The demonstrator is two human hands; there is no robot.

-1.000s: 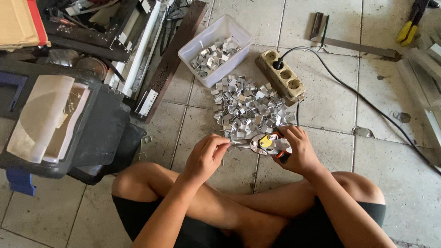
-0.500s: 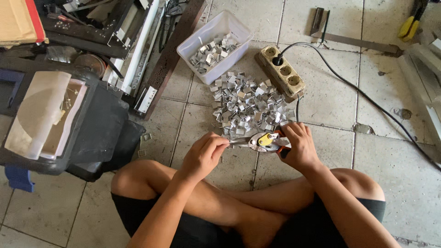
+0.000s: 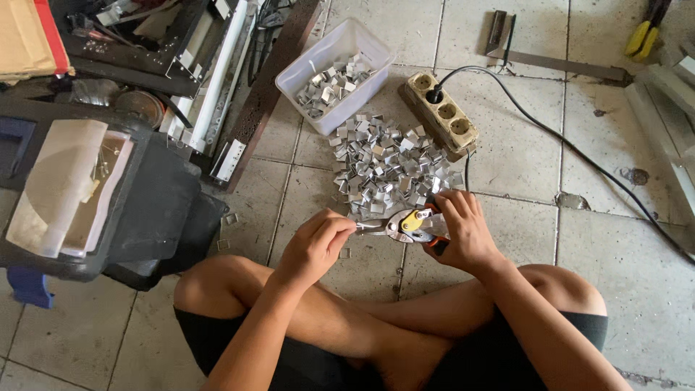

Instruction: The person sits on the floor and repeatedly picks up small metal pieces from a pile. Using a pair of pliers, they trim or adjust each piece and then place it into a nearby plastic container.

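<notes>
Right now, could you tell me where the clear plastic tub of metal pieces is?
The clear plastic tub sits on the tiled floor at upper centre, just above the loose pile of metal pieces and left of the power strip.

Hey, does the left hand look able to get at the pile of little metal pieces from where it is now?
Probably yes: the left hand sits just short of the pile of metal pieces, with only bare floor tile between; its fingers pinch something at the snips' tip.

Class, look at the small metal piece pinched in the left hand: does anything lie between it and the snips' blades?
Nothing visible does. The left hand pinches the metal piece right at the snips in the right hand; the pile of metal pieces lies beyond.
</notes>
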